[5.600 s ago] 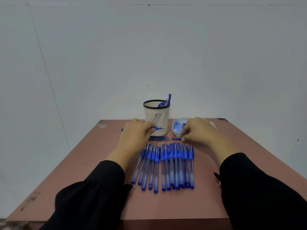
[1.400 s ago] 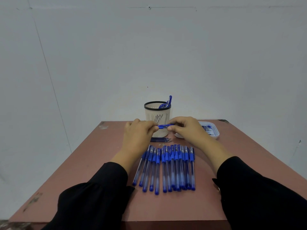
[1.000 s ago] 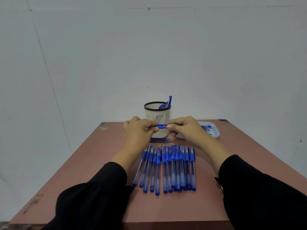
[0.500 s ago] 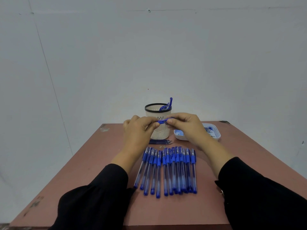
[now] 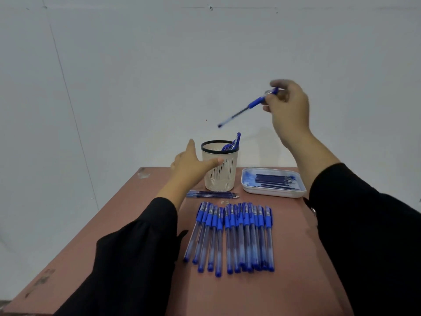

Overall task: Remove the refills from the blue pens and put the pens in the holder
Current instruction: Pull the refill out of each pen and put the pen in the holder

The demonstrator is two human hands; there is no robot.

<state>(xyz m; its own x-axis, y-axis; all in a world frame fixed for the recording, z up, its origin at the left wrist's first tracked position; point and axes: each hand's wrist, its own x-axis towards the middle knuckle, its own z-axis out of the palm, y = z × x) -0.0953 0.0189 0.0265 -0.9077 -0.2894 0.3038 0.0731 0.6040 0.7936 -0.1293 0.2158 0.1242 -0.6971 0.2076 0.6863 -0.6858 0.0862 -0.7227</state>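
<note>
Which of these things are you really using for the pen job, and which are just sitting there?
Part of the job:
- pen pinched in the right hand
- holder, with the left hand at its side
- row of pens on the table
- loose refills by the holder
- refills in the white tray

Just sitting there:
- small pale bits near the row

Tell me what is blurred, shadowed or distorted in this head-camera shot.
Head view: the raised right hand and its pen are smeared by motion blur; the left hand by the holder, the pen row and the tray stay fairly sharp; light is soft and even, with a faint shadow on the wall behind the right forearm; wide-angle bending tilts the wall seam at left.
</note>
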